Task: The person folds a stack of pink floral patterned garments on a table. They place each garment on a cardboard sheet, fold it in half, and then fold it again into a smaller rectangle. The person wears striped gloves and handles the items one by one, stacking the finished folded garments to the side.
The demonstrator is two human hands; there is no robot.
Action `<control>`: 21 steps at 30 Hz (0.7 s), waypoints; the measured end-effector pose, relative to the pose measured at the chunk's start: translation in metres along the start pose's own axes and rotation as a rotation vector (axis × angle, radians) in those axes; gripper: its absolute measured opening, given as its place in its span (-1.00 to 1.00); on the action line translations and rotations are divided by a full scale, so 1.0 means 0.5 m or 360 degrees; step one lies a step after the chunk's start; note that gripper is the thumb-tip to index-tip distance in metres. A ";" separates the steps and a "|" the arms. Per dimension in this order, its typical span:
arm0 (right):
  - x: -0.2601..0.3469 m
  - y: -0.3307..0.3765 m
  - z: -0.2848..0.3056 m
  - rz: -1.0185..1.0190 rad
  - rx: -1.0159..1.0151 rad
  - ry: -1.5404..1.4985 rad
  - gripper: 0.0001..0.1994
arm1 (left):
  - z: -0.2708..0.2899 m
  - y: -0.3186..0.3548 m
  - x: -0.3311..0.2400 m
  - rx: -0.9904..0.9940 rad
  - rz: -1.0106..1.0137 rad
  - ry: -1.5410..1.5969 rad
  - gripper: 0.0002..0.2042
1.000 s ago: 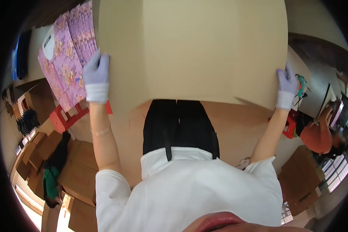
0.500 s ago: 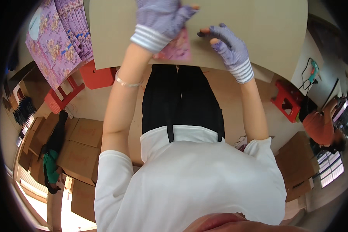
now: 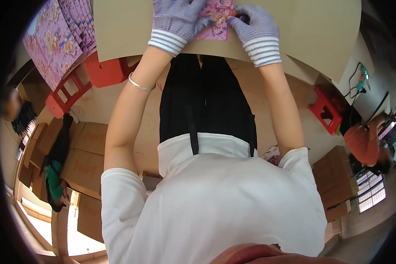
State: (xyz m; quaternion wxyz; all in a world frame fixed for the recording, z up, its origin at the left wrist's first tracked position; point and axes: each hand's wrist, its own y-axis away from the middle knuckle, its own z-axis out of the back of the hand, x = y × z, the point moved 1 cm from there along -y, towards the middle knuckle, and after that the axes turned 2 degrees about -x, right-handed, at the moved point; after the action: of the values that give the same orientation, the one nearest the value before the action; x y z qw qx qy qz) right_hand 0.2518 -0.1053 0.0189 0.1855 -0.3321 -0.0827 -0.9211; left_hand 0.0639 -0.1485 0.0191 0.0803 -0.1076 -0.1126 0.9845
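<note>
- While your left hand (image 3: 175,20) covers part of the pink flowered piece (image 3: 220,26) on the desk (image 3: 123,33), I can't tell its grip.
- Your right hand (image 3: 258,28) curls at that piece's right edge; whether it pinches is unclear.
- A purple flowered stack (image 3: 55,42) lies leftward.

Hands, two: one left hand (image 3: 176,18) and one right hand (image 3: 259,33), each in one lilac glove with a striped cuff. Bracelets, one (image 3: 140,84). Between the hands, by the near edge of the one beige table (image 3: 127,31), one pink floral-printed piece (image 3: 220,31). Past the table's left edge, one fan of purple floral-printed pieces (image 3: 52,39), its layers overlapping too closely to count. Red plastic stools, three: two near the table's near left corner (image 3: 111,72), one near its near right corner (image 3: 328,110). Corded teal glue guns, one (image 3: 363,78). Co-workers clearly visible, two: one green-sleeved (image 3: 54,180), one orange-sleeved (image 3: 361,143). Cardboard boxes, at least four at left (image 3: 85,169).
</note>
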 end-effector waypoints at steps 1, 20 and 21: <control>0.001 0.002 -0.001 0.0097 -0.0086 0.0006 -0.91 | -0.003 0.012 0.002 0.0043 -0.0002 -0.0028 -0.20; 0.003 0.003 0.001 0.0065 -0.0033 0.0001 -0.87 | -0.008 0.044 0.009 0.0203 0.0014 -0.0015 -0.16; 0.003 0.003 0.001 0.0070 -0.0040 -0.0002 -0.87 | -0.007 0.043 0.008 0.0211 0.0014 -0.0023 -0.15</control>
State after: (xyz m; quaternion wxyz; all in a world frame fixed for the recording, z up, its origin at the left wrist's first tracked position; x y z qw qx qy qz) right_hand 0.2517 -0.1069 0.0203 0.2016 -0.3368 -0.0639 -0.9175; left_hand 0.0581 -0.1676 0.0101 0.0822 -0.0954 -0.0472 0.9909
